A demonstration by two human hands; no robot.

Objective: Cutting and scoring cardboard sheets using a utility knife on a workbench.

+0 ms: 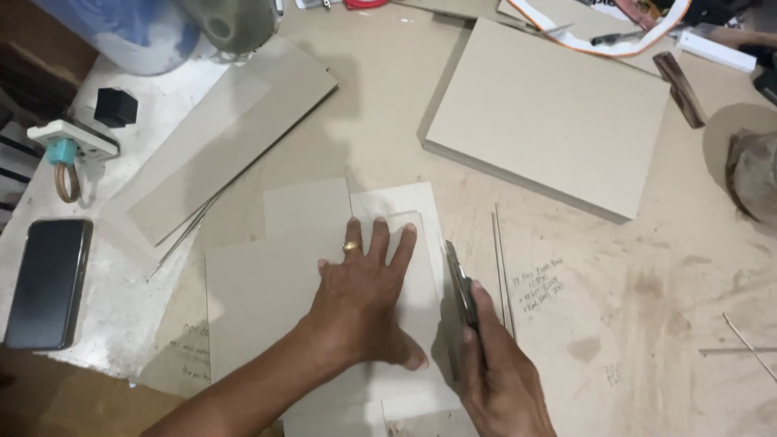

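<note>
two hands [364, 299], one knife [461, 287], one phone [48, 283], one board stack [550, 113].

Bare table [647, 324] lies open right of the right hand [498, 380]; a stack of grey boards [550, 113] blocks beyond

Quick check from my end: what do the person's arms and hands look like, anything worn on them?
Both forearms are bare, with no sleeves, gloves or watch in view. The left hand wears one gold-coloured ring on a finger. The right hand shows no ring or other covering. No tape, bandage or markings are visible on either.
</note>
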